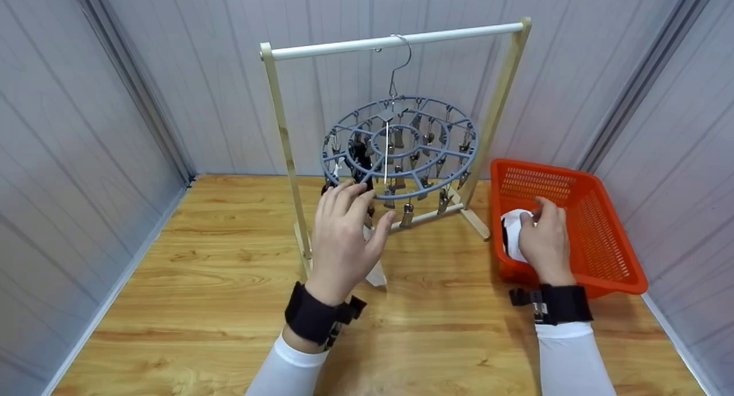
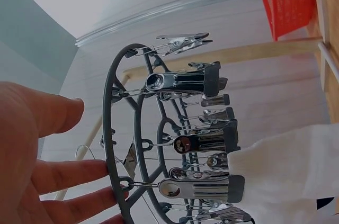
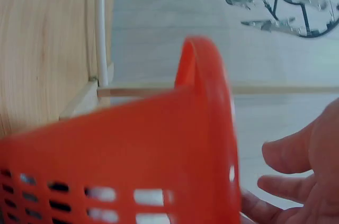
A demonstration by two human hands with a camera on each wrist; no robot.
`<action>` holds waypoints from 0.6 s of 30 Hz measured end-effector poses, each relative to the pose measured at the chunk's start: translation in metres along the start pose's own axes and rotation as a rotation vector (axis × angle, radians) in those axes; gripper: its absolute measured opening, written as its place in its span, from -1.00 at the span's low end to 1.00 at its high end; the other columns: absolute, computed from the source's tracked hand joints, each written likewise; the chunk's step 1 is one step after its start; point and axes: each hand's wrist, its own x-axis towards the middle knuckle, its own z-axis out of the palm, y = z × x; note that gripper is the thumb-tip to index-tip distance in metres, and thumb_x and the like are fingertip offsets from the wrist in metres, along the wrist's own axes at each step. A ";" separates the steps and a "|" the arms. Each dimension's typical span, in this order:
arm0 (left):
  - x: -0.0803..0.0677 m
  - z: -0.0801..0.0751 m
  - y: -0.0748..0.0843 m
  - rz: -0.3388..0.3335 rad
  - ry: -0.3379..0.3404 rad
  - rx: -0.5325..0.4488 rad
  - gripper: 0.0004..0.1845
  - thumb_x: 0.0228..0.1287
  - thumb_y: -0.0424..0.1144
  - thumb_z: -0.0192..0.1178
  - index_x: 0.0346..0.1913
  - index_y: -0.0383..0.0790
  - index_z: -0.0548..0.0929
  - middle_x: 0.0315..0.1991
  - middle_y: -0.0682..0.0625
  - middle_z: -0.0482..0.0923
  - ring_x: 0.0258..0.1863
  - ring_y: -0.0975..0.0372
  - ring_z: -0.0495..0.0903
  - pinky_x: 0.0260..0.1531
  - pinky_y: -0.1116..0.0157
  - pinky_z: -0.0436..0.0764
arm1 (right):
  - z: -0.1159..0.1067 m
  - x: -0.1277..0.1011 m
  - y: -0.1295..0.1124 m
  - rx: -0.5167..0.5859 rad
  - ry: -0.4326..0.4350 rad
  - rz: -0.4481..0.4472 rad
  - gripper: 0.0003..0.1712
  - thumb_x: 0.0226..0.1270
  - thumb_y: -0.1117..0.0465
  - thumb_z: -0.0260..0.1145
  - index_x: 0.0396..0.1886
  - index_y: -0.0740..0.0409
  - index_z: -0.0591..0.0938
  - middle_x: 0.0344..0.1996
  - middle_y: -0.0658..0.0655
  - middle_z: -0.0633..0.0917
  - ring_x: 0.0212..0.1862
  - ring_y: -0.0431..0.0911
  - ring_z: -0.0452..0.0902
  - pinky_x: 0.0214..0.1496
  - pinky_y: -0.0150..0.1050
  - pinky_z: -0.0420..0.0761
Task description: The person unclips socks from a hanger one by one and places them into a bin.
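Your left hand [image 1: 342,235] lies open, its fingers steadying the grey clip hanger [image 1: 399,145] that hangs from the rack's rail [image 1: 395,40], while your right hand [image 1: 543,241] curls onto the white sock [image 1: 513,231] lying in the orange basket [image 1: 596,235], lifting it within reach of the clips.

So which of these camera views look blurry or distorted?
Head view: sharp, evenly lit, walls bowed by the wide lens. Right wrist view: the orange plastic basket is a soft close-up blur. Left wrist view: the grey round clip hanger is crisp, the left hand soft.
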 end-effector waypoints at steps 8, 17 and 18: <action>0.001 -0.002 0.004 0.013 -0.014 -0.005 -0.57 0.59 -0.05 0.42 0.22 -0.36 0.79 0.25 -0.24 0.71 0.37 -0.13 0.61 0.62 -0.15 0.35 | 0.010 -0.008 -0.016 0.056 -0.033 -0.073 -0.34 0.80 0.13 0.14 0.70 0.32 0.31 0.35 0.42 0.45 0.38 0.30 0.47 0.41 0.24 0.48; 0.000 0.003 0.009 0.093 -0.017 -0.068 -0.61 0.58 -0.09 0.42 0.20 -0.35 0.79 0.24 -0.23 0.72 0.33 -0.08 0.64 0.56 -0.19 0.43 | 0.017 -0.015 -0.024 0.035 -0.047 -0.147 -0.35 0.80 0.13 0.17 0.67 0.35 0.35 0.30 0.41 0.47 0.31 0.30 0.49 0.28 0.22 0.50; -0.001 0.004 0.010 0.097 -0.018 -0.076 -0.61 0.58 -0.09 0.42 0.20 -0.35 0.79 0.24 -0.23 0.71 0.33 -0.08 0.64 0.57 -0.18 0.42 | 0.018 -0.015 -0.025 0.030 -0.045 -0.155 -0.36 0.79 0.14 0.18 0.67 0.36 0.36 0.28 0.41 0.47 0.30 0.30 0.49 0.27 0.22 0.49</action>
